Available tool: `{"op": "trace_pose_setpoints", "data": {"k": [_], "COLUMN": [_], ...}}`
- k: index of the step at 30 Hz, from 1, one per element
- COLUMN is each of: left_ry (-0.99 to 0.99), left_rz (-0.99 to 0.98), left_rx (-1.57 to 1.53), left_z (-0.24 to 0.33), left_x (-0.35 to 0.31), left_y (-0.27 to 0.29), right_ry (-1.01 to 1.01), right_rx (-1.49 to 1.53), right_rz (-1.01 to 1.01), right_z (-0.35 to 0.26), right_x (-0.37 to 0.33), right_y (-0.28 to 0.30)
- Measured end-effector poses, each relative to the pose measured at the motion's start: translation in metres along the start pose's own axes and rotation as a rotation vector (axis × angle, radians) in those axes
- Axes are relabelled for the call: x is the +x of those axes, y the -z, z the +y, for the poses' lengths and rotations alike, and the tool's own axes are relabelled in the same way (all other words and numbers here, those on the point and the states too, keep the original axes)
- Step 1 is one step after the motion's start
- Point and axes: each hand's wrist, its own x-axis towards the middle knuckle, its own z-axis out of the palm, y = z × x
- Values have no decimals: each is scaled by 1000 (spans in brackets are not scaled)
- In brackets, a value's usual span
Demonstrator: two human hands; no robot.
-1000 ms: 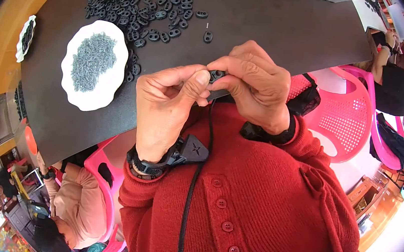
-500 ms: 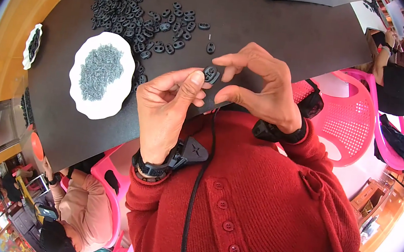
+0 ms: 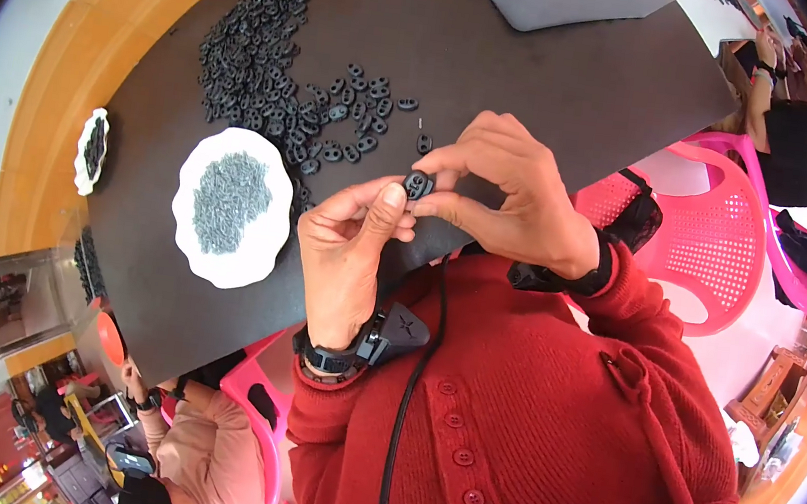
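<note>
A small black oval plastic piece (image 3: 418, 185) with two holes is pinched between my left hand (image 3: 349, 245) and my right hand (image 3: 506, 194), held just above the near edge of the dark table (image 3: 547, 68). My left thumb presses it from below; my right thumb and fingers grip it from the right. Both forearms wear red sleeves, and a black band with a device sits on my left wrist. A pile of several similar black pieces (image 3: 273, 85) lies spread on the table beyond my hands.
A white scalloped plate (image 3: 233, 206) with small grey parts sits left of my hands. A smaller white dish (image 3: 92, 150) with dark parts is at the table's left edge. Pink plastic chairs (image 3: 727, 241) stand right. Other people sit at the far right and lower left.
Both hands have held the black piece throughout. My right fingers have shifted on it, and the piece now shows face-on between the thumbs.
</note>
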Motion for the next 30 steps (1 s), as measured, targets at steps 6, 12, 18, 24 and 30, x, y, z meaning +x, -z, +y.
{"op": "trace_pose_setpoints", "data": {"k": [6, 12, 18, 24, 30], "left_ry": [-13, -17, -2, 25, 41], "left_rz": [-10, 159, 189, 282, 223], "left_rx": [-4, -39, -122, -133, -162], "left_z": [9, 3, -2, -15, -20], "left_x": [-1, -15, -28, -42, -36], "left_y": [3, 49, 81, 108, 109], "right_ry": [101, 161, 99, 21, -15], "right_rx": [-124, -403, -890, -550, -444], "right_rz": [62, 327, 303, 196, -279], "right_z": [-5, 8, 77, 45, 29], "right_x": [21, 98, 181, 180, 107], "right_y": [28, 90, 139, 75, 14]}}
